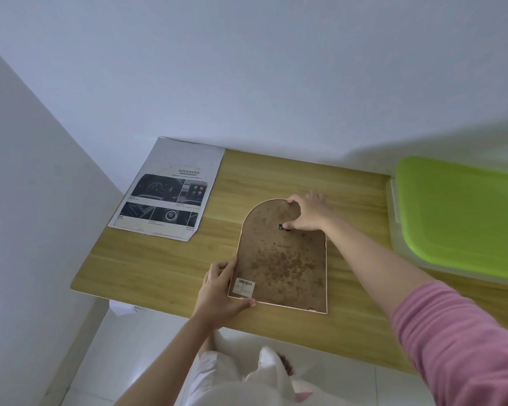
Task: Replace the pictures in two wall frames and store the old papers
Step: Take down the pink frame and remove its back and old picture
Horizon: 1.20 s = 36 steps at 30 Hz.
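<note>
At the far left a white wall (27, 200) is seen, meeting a second white wall at the corner behind the wooden tabletop (165, 265). Near that corner a printed sheet (167, 190) lies flat on the tabletop, face up; the word "ADVANCED" is printed near its top above several dark photographs of a car interior. Its far edge touches the back wall, and it is well apart from the frame.

Further right, the left hand (220, 291) is placed at the near left corner of the arched frame (282, 259). The left fingers (228, 268) are laid along the frame's left edge while the thumb is pressed against its near edge, so the corner is gripped between them. A white barcode label (244, 287) is stuck on the frame just beside this hand.

The arched frame lies flat near the middle of the tabletop, back side up, its brown backing board mottled with darker spots and rimmed by a thin pale edge. Its rounded top points toward the back wall and its straight base toward the person.

The right hand (307, 213) rests on the upper right of the backing board. Its fingers are curled, with the thumb and a fingertip pinched on a small dark tab (282, 227) on the board, and another fingertip touching the arch's edge. A pink sleeve (458, 341) covers the upper right arm.

At the far right a clear storage box with a green lid (464, 212) sits on the tabletop, apart from the frame. Below the tabletop edge, white floor tiles (123, 353) and white clothing are visible.
</note>
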Tool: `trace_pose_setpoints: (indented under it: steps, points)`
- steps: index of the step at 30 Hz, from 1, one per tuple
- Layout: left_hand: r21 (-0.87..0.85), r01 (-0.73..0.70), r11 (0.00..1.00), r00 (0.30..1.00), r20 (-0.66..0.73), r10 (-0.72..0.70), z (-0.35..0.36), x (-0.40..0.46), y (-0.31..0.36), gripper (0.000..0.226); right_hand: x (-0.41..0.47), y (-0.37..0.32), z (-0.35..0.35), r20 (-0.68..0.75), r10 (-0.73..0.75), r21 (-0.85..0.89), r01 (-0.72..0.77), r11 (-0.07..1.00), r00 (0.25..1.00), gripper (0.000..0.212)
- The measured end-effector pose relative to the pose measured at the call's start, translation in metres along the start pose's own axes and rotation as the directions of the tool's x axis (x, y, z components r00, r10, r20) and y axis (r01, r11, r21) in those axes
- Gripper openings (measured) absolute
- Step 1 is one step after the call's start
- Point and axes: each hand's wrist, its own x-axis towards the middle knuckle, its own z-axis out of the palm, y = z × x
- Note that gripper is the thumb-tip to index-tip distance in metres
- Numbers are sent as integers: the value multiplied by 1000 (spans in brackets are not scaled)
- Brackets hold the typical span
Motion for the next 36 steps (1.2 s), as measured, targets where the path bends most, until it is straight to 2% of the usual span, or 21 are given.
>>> trace_pose_setpoints:
  steps: [7, 12, 16, 23, 27, 30, 34, 36]
  points:
    - [71, -22, 997, 1000, -13, 23, 1, -1, -1, 109, 16, -16, -21, 124, 14, 13, -16, 1000, 992, 80]
    - [92, -29, 995, 999, -20, 31, 1, -1, -2, 108, 13, -12, -35, 207, 2, 154, -35, 987, 978, 83]
    - [75, -20, 997, 1000, -23, 21, 2, 0, -2, 109, 9, -4, -35, 200, -22, 238, -27, 971, 980, 81]
    - [-85, 57, 995, 998, 13, -57, -5, 9, 1, 115, 1, 8, -28, 138, -74, 415, 10, 910, 988, 72]
    - [-146, 95, 985, 995, 42, -90, -6, 10, 4, 109, -2, 11, -19, 56, -94, 469, 57, 881, 994, 71]
    - [-168, 126, 978, 991, 65, -117, -5, 10, 7, 105, -9, 18, -6, -62, -83, 538, 103, 837, 995, 83]
    - [-195, 154, 969, 985, 106, -135, -7, 10, 8, 105, -29, 26, 16, -277, -22, 562, 181, 807, 961, 96]
    - [-201, 157, 967, 985, 109, -137, -8, 11, 8, 104, -44, 30, 25, -375, 78, 585, 171, 793, 924, 97]
